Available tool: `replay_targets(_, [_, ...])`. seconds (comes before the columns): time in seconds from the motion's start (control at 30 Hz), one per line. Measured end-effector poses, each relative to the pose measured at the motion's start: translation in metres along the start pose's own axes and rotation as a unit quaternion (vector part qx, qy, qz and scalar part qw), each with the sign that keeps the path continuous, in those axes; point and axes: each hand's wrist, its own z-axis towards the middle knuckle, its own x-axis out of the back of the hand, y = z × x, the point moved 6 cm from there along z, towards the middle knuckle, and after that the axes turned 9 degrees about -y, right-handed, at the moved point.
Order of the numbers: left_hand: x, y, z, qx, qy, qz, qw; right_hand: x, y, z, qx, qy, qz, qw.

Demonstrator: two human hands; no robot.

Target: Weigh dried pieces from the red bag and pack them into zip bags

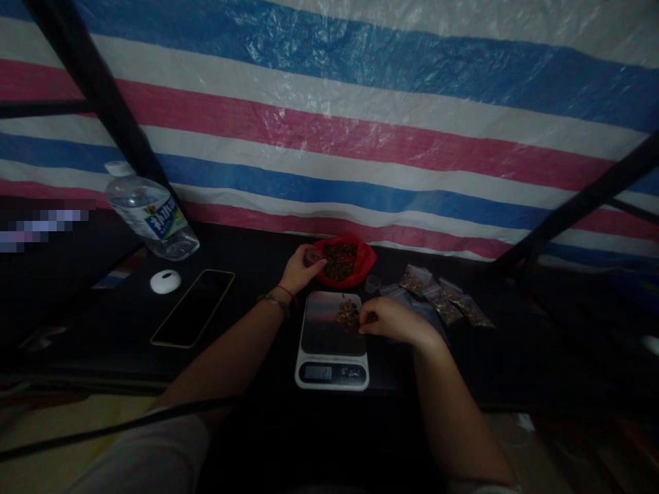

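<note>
My left hand (301,269) is closed around a small clear cup (311,256) at the left rim of a red plastic bag (363,261). Loose brown bits, like seeds or dried pieces, fill the bag. In front of it stands a white digital scale (333,346) with a dark top and a lit display. A small heap of the brown pieces (347,312) rests on the scale's top. Beside that heap, at the plate's right edge, my right hand (384,319) has its fingers bent together; whatever they may pinch is too small to make out.
Several small filled zip bags (443,302) lie right of the scale, near clear plastic bags (406,299) and a small clear cup (373,283). On the left are a phone (194,309), a white oval case (165,281) and a plastic bottle (154,216). Striped sheeting hangs behind.
</note>
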Motion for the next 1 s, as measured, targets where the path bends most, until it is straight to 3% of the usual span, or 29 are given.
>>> replay_targets(0.17, [0.001,0.002,-0.001,-0.009,0.004,0.002,1.0,0.011,-0.006,0.004,0.039,0.102,-0.003,0.994])
replay_targets(0.23, [0.001,0.002,-0.001,-0.009,0.003,0.004,1.0,0.013,-0.008,0.005,0.066,0.112,-0.005,0.992])
replay_targets(0.47, [0.0,0.009,-0.002,-0.01,-0.006,-0.008,1.0,0.003,-0.009,0.024,0.083,0.029,-0.047,0.995])
replay_targets(0.83, [-0.006,0.018,-0.007,-0.035,-0.052,0.018,0.998,0.003,-0.028,0.029,0.094,0.017,-0.072,0.993])
replay_targets(1.0, [-0.009,0.021,-0.01,-0.005,-0.073,0.067,0.995,0.004,-0.035,0.034,0.106,0.003,-0.105,0.989])
